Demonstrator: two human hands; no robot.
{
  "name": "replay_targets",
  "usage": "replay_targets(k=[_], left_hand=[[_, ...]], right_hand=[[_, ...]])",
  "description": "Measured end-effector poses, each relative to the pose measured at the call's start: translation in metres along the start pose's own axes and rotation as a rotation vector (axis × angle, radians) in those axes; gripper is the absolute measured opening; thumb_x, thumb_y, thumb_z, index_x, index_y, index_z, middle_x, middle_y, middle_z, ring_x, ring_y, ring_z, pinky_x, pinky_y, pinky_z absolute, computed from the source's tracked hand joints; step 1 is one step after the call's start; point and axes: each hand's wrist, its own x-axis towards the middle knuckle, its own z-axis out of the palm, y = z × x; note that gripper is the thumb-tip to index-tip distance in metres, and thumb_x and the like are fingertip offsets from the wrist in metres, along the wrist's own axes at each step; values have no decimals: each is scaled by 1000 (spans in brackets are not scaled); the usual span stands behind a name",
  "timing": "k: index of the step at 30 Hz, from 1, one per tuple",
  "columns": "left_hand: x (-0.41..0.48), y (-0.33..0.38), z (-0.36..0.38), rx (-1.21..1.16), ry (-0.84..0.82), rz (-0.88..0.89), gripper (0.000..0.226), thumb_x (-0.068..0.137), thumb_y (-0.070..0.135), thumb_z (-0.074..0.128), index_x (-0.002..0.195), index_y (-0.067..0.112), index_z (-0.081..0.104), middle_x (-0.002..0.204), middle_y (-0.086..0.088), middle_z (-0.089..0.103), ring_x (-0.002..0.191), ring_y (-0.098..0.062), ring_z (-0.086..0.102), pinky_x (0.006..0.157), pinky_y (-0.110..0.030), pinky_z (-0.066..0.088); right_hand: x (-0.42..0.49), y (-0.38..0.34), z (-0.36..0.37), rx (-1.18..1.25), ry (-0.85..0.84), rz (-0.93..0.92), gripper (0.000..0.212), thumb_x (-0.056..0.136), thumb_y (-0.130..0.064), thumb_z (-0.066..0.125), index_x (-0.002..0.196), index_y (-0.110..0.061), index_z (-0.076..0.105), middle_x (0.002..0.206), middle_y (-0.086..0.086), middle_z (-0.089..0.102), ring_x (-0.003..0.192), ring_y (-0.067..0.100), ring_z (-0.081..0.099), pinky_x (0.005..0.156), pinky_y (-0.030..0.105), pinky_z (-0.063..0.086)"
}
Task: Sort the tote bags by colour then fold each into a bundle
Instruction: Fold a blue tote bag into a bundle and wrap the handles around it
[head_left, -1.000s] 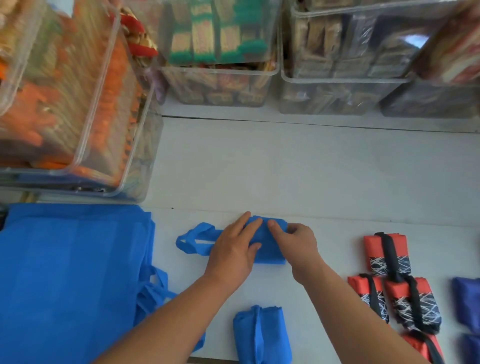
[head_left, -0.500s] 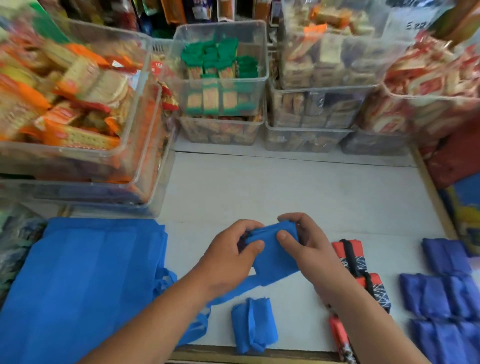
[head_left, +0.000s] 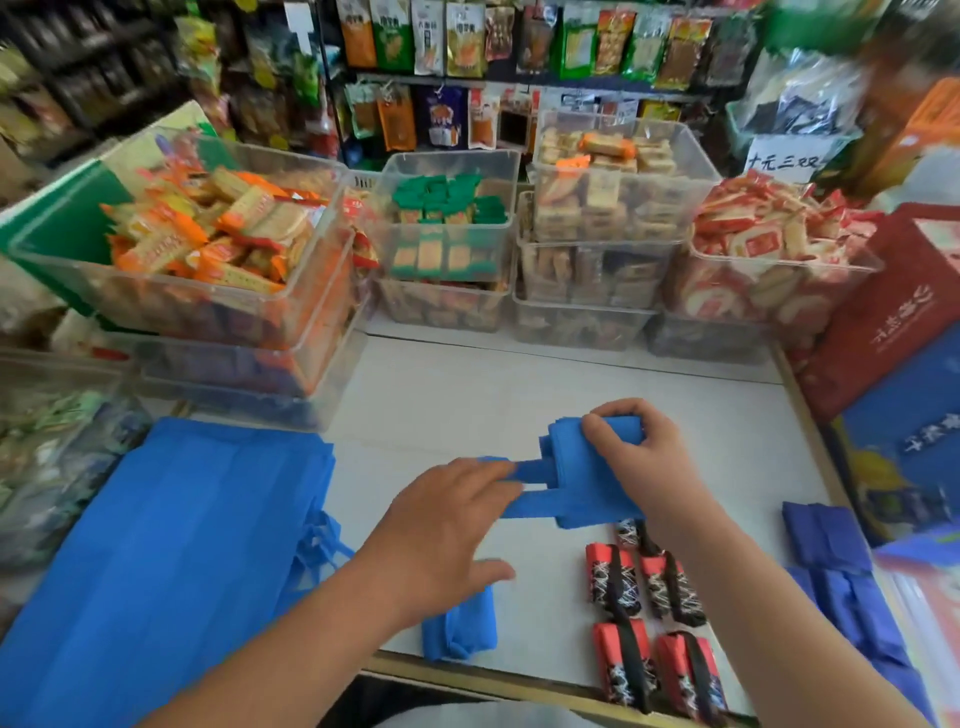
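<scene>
Head view — right hand (head_left: 647, 467) grips folded blue bag (head_left: 584, 488), left hand (head_left: 441, 530) spread flat on its straps (head_left: 535, 467) — sign (head_left: 782, 162) reads 十元三双

White tabletop (head_left: 519, 405). Along far edge, clear bins stacked in twos:
- orange-wrapped biscuits (head_left: 208, 244), left
- green packs (head_left: 447, 218), middle
- beige packs (head_left: 608, 182)
- red-white packs (head_left: 763, 239), right

Behind: hanging snack packets (head_left: 467, 41), handwritten sign (head_left: 784, 161). Red carton (head_left: 883, 312) at right edge.
</scene>
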Motion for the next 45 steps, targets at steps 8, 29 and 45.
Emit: replay_targets(k=[8,29,45], left_hand=[[-20,15,-8,-147,70,-86,70,78,67,68,134,31,49,131,19,52,120,-4,44,109,-14,26],[-27,2,-13,-500,-38,-60,11,88,13,73,87,22,67,118,19,64,119,-6,57,98,-33,50],[-6,-117,15,-969,213,-950,38,100,41,62,80,11,51,58,-9,54,50,-15,63,61,-36,54]], right_hand=[[8,-6,-23,117,-264,186,15,90,-30,77,97,-18,70,101,10,74,77,27,71,63,39,60],[31,57,-7,-136,-236,275,20,90,-34,76,99,-18,68,108,9,70,84,27,68,64,37,58],[21,74,98,-90,-181,320,10,96,-31,69,103,-27,63,108,4,65,86,21,64,67,34,55]])
